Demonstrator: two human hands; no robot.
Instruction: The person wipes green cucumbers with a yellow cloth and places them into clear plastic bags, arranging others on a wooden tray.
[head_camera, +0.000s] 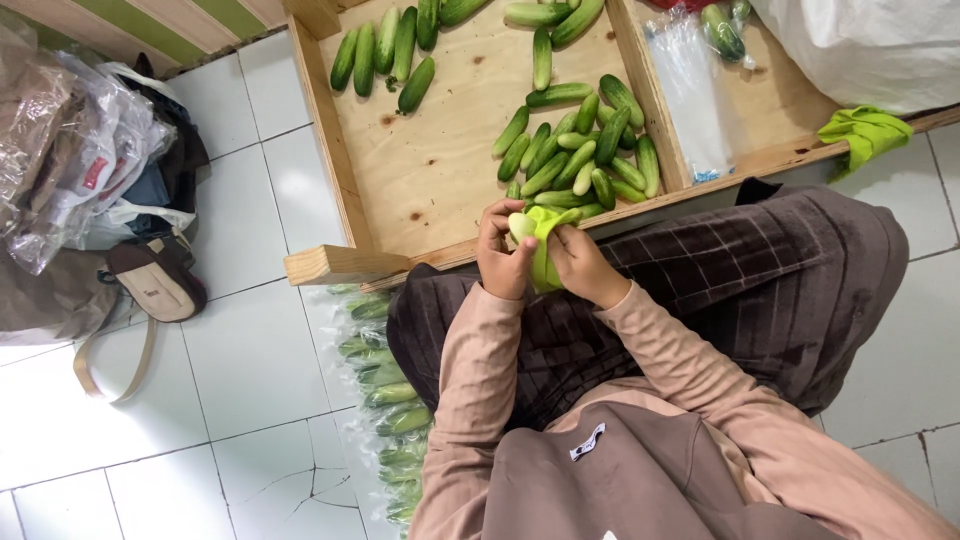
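Floor of white square tiles (250, 350), some cracked near the bottom edge. A shallow wooden tray (330, 150) of pale plywood with raised rails sits ahead of the seated person, split by a divider rail into a wide left bay and a narrower right bay. Wide bay: a heap of cucumbers (580, 150) near the front rail, a smaller row of cucumbers (385, 55) at the far left. Right bay: clear plastic bags (690, 95) lying flat. A green cloth (865, 130) hangs over the tray's front rail at right. A pile of crumpled bags (70, 150) and a brown handbag (155, 280) lie on the tiles at left. Bagged cucumbers (385, 400) are stacked on the floor beside the person's left knee.

Tray's far end cut off by the top edge. A white sack at upper right is only partly in frame. Bagged stack is partly hidden under the checked skirt (740, 270).

Left hand (503, 260) grips one pale cucumber (521, 225), of which only the end shows. Right hand (585, 265) clasps a light green cloth (545, 250) wrapped around that cucumber. Both are held just in front of the tray's front rail, over the lap.
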